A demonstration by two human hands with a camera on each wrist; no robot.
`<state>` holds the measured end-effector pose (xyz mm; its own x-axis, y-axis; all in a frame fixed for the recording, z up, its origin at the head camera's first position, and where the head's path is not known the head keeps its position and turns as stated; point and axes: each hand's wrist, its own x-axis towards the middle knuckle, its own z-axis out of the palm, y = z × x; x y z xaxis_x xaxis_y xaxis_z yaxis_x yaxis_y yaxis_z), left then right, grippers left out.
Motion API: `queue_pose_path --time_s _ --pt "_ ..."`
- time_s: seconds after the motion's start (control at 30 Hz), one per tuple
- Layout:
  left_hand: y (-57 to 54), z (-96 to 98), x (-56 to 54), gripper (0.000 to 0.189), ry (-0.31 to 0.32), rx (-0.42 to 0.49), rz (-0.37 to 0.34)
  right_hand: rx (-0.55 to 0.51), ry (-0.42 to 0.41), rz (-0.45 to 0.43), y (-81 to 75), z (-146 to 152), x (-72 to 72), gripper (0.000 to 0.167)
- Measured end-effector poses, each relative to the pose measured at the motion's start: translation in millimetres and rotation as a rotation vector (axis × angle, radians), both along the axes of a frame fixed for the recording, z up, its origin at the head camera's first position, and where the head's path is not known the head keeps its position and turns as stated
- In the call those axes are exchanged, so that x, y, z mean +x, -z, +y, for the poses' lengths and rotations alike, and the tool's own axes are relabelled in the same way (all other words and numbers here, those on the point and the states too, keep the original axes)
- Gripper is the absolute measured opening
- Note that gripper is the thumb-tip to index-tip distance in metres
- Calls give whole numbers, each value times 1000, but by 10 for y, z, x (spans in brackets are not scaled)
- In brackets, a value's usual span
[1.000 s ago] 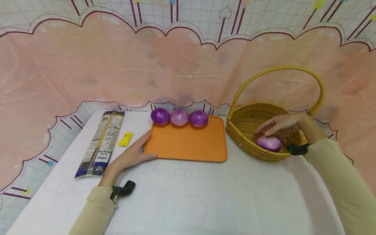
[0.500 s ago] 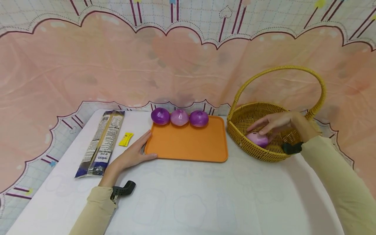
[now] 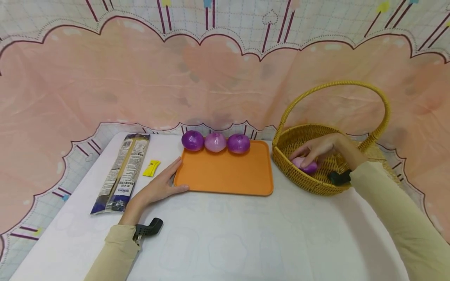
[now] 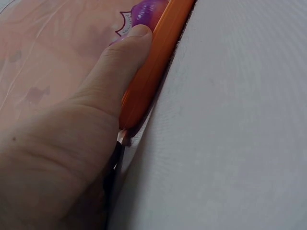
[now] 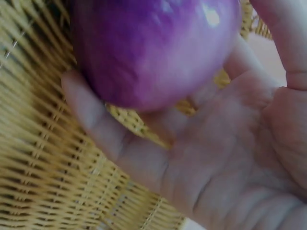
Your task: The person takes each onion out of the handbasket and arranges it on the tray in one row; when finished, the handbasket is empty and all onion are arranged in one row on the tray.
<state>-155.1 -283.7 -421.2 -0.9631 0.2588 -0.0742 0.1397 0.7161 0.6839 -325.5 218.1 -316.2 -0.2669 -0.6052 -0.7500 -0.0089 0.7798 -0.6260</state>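
Note:
Inside the wicker basket (image 3: 294, 177), my right hand (image 3: 320, 148) grips a purple onion (image 3: 310, 168) from above. The right wrist view shows this onion (image 5: 158, 52) large and shiny, with the fingers and thumb around it. My left hand (image 3: 159, 189) rests on the left end of an orange tray (image 3: 225, 175), thumb at the front edge and fingers along the left side. Along the tray's back edge stand a dark purple onion (image 3: 192, 140), a paler onion (image 3: 215, 142) and another purple onion (image 3: 238, 143), side by side.
A long clear-and-blue packet (image 3: 123, 171) lies at the left of the white table (image 3: 225, 242). Between it and the tray is a small yellow piece (image 3: 151, 168). The basket's tall handle (image 3: 337, 83) arches over its opening. A patterned cloth (image 3: 225, 86) hangs behind.
My right hand has moved left within the basket and closed around the onion, which has shifted left toward the basket's near-left wall. My left hand and the tray have stayed put.

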Motion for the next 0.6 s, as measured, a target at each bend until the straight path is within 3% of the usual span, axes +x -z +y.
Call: queue_pose_path --time_s 0.27,0.6 --pt "-9 25 -12 103 9 -4 3 33 -37 25 -22 -74 -6 76" --pt "5 18 -9 103 -4 -6 -13 -111 -3 59 -184 60 -53 60"
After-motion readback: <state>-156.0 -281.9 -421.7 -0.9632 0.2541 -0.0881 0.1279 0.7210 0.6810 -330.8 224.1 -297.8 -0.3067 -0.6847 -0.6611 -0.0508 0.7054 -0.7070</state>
